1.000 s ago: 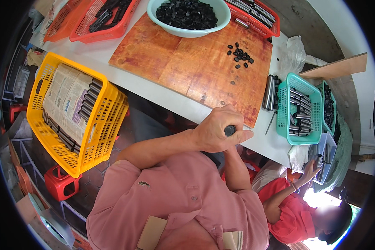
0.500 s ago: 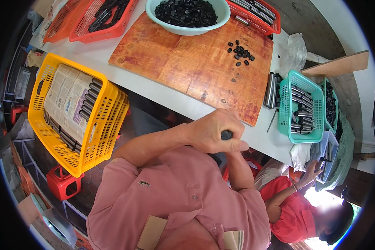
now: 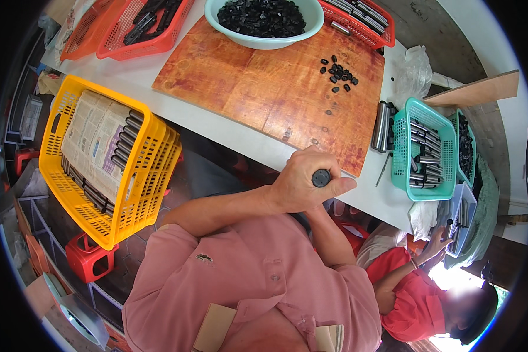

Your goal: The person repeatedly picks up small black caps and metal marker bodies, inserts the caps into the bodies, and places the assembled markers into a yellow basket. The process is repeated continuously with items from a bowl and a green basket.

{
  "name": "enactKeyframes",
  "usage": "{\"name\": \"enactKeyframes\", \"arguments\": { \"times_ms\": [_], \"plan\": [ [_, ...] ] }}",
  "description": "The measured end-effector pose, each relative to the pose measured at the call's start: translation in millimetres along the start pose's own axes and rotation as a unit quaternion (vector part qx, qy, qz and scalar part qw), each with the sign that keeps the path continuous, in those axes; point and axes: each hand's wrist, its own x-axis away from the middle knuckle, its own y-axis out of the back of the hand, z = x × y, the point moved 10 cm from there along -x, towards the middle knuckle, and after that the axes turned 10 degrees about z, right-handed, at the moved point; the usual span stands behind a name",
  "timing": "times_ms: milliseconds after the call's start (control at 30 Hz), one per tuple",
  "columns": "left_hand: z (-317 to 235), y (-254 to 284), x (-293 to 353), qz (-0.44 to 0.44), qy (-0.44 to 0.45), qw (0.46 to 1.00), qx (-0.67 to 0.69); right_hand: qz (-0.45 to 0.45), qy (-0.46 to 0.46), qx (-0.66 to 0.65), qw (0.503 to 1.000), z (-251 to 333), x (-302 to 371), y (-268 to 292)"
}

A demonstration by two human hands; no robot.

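My left hand (image 3: 299,183) is closed in a fist around a rod-like piece, held in front of my chest at the near edge of the table. Only the piece's round black end (image 3: 321,178) shows, facing up between thumb and fingers; its length is hidden. My right forearm (image 3: 328,234) runs up behind the left fist, which hides the right hand and its fingers. Beyond the fist lies a wooden board (image 3: 234,88) with several small black oval plugs (image 3: 340,73) scattered on its right part.
A pale bowl of black plugs (image 3: 264,42) stands at the board's far edge. On the left is a yellow crate (image 3: 149,176) with tubes and newspaper. Metal tubes (image 3: 381,126) and a green basket (image 3: 400,152) stand right. A co-worker in red (image 3: 410,305) sits at lower right.
My left fist has tilted and shifted slightly, so the black end now shows as a full round face. The thumb sticks out farther right. The co-worker's hand has moved slightly.
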Motion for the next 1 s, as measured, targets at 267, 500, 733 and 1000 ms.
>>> {"name": "enactKeyframes", "arguments": {
  "times_ms": [267,500,733,1000],
  "plan": [
    [-6.2,-9.2,-2.3,0.120,-0.012,0.993,0.000,0.004,-0.025,-0.004,1.000,-9.3,5.5,6.8],
    [3.1,-11.7,-4.5,0.177,0.034,0.981,0.066,0.011,-0.071,0.005,0.997,-28.9,10.3,12.6],
    [43.2,19.6,-15.5,0.115,0.112,0.978,0.132,-0.025,-0.042,-0.110,0.993,14.8,-3.2,17.7],
    [124.9,52.0,12.2,-0.063,0.201,0.899,0.385,0.199,0.055,0.178,0.962,55.6,-49.0,27.3]
  ]
}}
